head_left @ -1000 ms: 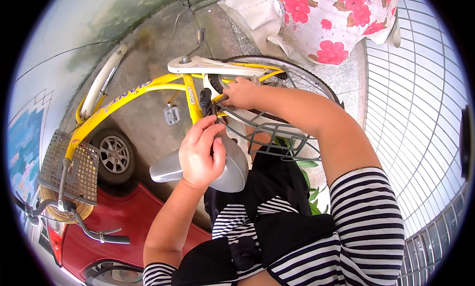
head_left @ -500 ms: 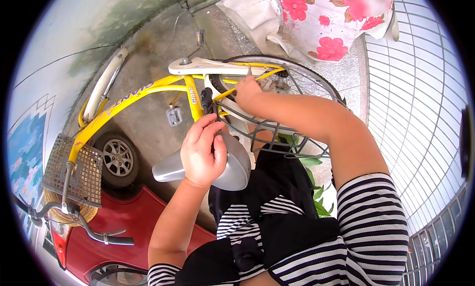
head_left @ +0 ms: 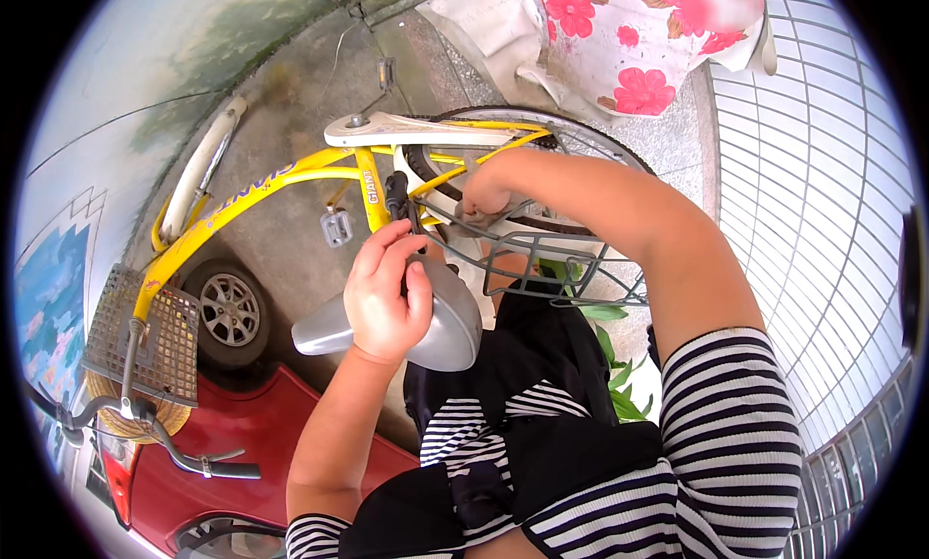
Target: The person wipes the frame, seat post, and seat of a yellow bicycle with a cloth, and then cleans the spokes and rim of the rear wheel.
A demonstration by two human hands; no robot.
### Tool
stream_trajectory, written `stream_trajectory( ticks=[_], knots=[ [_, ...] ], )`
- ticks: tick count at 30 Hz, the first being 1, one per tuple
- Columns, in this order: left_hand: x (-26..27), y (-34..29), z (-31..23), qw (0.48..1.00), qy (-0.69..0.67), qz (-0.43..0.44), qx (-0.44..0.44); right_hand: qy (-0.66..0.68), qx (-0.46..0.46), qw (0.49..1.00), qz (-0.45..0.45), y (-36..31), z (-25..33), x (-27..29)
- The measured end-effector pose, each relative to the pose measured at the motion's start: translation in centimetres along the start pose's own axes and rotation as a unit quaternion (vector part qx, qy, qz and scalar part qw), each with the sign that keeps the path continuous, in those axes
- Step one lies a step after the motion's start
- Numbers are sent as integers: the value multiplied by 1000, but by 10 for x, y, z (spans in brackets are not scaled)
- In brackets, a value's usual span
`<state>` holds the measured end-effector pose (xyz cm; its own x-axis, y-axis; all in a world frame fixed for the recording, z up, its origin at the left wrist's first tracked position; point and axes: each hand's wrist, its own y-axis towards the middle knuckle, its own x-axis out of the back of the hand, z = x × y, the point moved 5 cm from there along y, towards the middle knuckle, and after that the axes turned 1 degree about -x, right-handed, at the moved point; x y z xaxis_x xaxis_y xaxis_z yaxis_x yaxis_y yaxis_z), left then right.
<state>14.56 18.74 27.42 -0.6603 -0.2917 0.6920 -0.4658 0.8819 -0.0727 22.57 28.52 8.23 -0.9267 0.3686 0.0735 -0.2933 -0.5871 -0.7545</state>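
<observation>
A yellow bicycle [head_left: 227,209] stands in front of me with its grey saddle [head_left: 455,317] close to my body. My left hand [head_left: 387,293] holds the saddle, its fingers curved over the edge beside the black seat clamp [head_left: 397,193]. My right hand [head_left: 492,186] is closed beside the rear wheel [head_left: 590,143], above the dark rear rack [head_left: 542,259]. A grey-brown cloth [head_left: 472,216] shows in part beneath its fingers, near the yellow rear stay and the white mudguard. The right fingertips are partly hidden.
A white chain guard [head_left: 416,131] and pedals lie beyond the frame. Left are the handlebar [head_left: 174,443], wire basket [head_left: 145,332] and a red car [head_left: 261,443]. A flowered cover [head_left: 619,46] hangs at the back, a white tiled wall [head_left: 813,172] stands right, and green leaves [head_left: 624,394] show below the rack.
My right hand has moved down and toward me along the wheel side, from the yellow stay toward the rack, with the cloth. My left hand stays on the saddle.
</observation>
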Motion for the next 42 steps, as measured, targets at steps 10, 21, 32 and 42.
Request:
stream_trajectory(
  ticks=[10, 21, 32, 42],
  knots=[
    [-1, -2, -1, 1000, -3, 21, 5, -123, -155, 980, -3, -2, 2, -1],
    [0, -3, -1, 1000, 4, 21, 2, -149, -366, 859, -325, -94, -100, 8],
    [-3, -9, -3, 999, 36, -7, -22, 708, 119, 281, -637, -301, -89, -90],
    [-7, -18, 1, 999, 25, -3, -39, 609, 532, -141, -571, -220, -19, -315]
  ],
)
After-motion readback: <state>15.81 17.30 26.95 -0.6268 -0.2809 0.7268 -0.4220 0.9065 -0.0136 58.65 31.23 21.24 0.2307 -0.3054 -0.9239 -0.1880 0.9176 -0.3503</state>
